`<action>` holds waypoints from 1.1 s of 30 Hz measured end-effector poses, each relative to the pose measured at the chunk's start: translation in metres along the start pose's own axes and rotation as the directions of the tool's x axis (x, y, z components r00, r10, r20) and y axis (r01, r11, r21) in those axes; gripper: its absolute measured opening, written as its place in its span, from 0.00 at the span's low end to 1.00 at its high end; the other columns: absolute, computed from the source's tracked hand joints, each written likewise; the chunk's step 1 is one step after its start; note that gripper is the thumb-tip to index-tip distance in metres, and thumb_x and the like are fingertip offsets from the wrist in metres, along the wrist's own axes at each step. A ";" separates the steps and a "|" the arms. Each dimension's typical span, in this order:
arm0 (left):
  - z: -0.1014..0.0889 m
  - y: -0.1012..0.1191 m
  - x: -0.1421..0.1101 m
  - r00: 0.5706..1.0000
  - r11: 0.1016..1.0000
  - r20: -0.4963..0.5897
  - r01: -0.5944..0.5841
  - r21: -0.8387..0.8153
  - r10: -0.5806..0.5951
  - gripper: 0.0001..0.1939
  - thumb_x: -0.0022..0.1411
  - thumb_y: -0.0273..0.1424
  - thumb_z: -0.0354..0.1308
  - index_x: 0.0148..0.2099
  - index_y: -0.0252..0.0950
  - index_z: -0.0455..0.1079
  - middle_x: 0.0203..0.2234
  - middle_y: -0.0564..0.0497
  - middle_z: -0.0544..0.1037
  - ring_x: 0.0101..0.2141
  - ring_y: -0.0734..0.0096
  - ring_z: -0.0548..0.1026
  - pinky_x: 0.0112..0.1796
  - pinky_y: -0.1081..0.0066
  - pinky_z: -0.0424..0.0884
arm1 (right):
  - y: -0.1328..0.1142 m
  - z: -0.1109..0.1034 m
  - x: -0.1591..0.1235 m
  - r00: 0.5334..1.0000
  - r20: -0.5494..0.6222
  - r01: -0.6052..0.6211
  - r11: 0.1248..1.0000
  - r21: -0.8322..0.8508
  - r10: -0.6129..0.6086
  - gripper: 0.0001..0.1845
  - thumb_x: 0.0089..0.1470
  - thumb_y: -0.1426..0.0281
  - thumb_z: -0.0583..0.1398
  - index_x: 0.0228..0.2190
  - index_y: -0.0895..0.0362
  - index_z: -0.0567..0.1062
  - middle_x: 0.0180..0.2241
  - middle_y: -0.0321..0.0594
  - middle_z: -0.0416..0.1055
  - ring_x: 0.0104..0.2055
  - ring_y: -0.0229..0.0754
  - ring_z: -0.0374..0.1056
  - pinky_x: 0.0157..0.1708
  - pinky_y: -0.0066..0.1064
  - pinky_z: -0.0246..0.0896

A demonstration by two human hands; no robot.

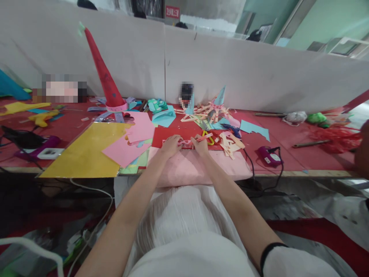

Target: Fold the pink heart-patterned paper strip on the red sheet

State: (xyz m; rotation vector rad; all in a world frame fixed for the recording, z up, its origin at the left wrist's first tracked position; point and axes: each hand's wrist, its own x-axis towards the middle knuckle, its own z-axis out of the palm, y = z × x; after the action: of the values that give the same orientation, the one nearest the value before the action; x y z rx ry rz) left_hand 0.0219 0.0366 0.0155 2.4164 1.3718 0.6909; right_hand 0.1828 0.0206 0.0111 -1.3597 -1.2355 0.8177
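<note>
Red-covered table [305,130] along a pale partition [259,80], crowded with cut paper and tools; at the grip, left hand [172,144] and right hand [200,145] near each other above a patterned pink strip [186,144], fingertips down at either end of its visible stretch; cannot tell, so small and partly hidden, whether pinched or merely pressed flat; at the right hand also, thin pale strip [208,136] jutting out to the right past the knuckles, hold on it likewise unclear; beneath, red sheet [167,133], and nearer the body, pink padded cover [190,169] reaching over the table edge; crowding in just right of the right hand, yellow-handled scissors [211,140], then loose pile of peach strips [230,145]; left of the left hand, pink paper pieces [141,127] with notched edges, beside and partly over broad yellow sheet [86,154]; behind the hands, pointed blue cones [220,97] amid more paper strips; farther left, tall red cone [101,69] with pink band at its foot, then yellow gun-shaped tool [43,118]; out to the right, blue paper [255,129] with ragged lower edge, purple box [269,157] with black cable, and brown stick [311,143] touching red plastic bag [340,140]; above the partition, red sign [172,12].
</note>
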 end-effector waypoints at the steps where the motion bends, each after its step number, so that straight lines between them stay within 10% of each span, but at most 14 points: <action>1: 0.000 0.000 0.000 1.000 1.000 0.000 0.000 -0.001 0.000 0.11 0.58 0.26 0.55 0.45 0.37 0.69 0.46 0.46 0.73 0.51 0.63 0.70 0.54 0.63 0.63 | 0.000 0.000 0.000 1.000 0.003 0.005 1.000 -0.008 -0.005 0.16 0.45 0.65 0.57 0.16 0.53 0.55 0.07 0.27 0.57 0.13 0.32 0.55 0.18 0.24 0.50; 33: 0.001 0.000 0.000 1.000 1.000 -0.009 0.005 0.005 -0.005 0.11 0.59 0.27 0.55 0.45 0.38 0.69 0.47 0.47 0.73 0.51 0.63 0.69 0.54 0.63 0.63 | 0.002 -0.001 -0.001 1.000 0.004 0.031 0.999 -0.035 -0.031 0.16 0.46 0.62 0.58 0.16 0.53 0.57 0.08 0.27 0.59 0.14 0.33 0.56 0.19 0.24 0.52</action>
State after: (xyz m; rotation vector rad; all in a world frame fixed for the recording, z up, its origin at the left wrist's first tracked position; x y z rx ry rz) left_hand 0.0221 0.0363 0.0144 2.4165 1.3839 0.6981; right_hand 0.1841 0.0193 0.0087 -1.3651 -1.2758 0.7799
